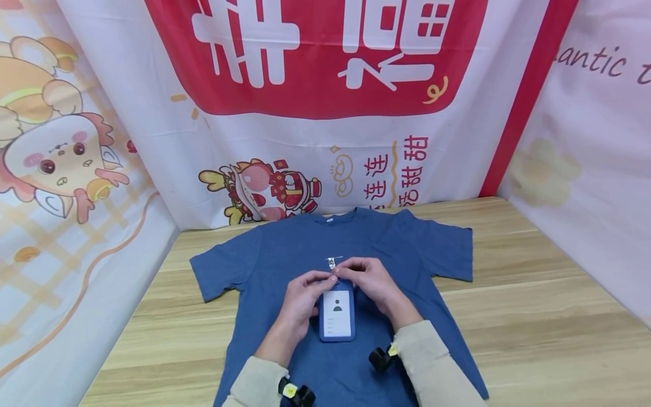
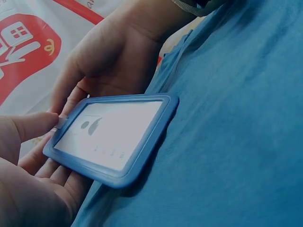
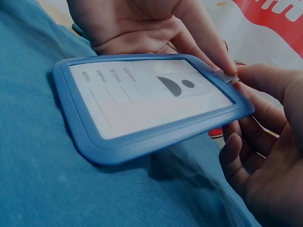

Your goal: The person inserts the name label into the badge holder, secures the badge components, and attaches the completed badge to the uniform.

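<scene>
A blue ID badge holder (image 1: 322, 325) with a white card in it is held over the chest of a blue T-shirt (image 1: 285, 243). My left hand (image 1: 301, 297) grips its top left corner, thumb at the small clear strap (image 2: 60, 123) and fingers underneath. From the other side my right hand (image 1: 373, 282) pinches the same strap with thumb and index finger. A shiny metal clip (image 1: 332, 263) sticks up beyond the fingertips, near the shirt's neckline. In both wrist views the badge holder tilts, its lower end close over the cloth.
The shirt lies spread front up on a wood-grain table (image 1: 508, 271), sleeves out to both sides. Printed cloth hangings (image 1: 325, 135) stand behind the table and along both sides. Each wrist carries a small black camera (image 1: 380, 359).
</scene>
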A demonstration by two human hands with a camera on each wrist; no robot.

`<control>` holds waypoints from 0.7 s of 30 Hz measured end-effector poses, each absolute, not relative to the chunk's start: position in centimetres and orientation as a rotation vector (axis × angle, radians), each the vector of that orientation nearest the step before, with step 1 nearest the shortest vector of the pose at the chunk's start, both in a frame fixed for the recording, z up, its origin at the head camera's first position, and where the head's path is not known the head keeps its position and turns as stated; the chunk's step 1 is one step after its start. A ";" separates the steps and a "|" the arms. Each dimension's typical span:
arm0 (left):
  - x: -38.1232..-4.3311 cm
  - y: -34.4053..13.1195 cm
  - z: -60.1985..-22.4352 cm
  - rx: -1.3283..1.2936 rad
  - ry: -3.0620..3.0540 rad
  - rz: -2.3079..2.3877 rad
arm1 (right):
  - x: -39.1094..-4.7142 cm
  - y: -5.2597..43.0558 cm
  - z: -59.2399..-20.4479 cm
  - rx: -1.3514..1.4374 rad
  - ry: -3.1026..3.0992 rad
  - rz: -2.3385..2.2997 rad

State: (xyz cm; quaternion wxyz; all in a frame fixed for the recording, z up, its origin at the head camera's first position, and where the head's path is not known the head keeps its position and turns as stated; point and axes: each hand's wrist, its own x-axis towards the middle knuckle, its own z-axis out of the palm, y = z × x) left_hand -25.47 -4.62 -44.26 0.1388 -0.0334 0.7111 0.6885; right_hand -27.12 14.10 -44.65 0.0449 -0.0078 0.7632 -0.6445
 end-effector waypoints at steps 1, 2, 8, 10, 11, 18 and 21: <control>-25.5 -4.7 -44.2 -0.097 2.052 1.985 | -27.2 14.1 -44.7 -0.024 2.336 -1.962; -25.5 -4.7 -44.2 -0.098 2.045 1.989 | -27.2 14.1 -44.8 -0.021 2.340 -1.954; -25.6 -4.9 -44.1 -0.122 2.011 2.050 | -27.1 13.3 -44.7 -0.020 2.395 -1.878; -25.7 -5.0 -44.2 -0.128 2.025 2.046 | -27.0 12.9 -44.7 -0.042 2.436 -1.843; -25.8 -5.0 -44.2 -0.128 2.036 2.044 | -27.0 12.8 -44.7 -0.052 2.455 -1.828; -25.6 -4.9 -44.2 -0.124 2.070 2.042 | -26.9 12.6 -44.8 -0.067 2.484 -1.800; -25.6 -4.9 -44.1 -0.141 2.069 2.035 | -26.8 12.7 -44.8 -0.087 2.465 -1.814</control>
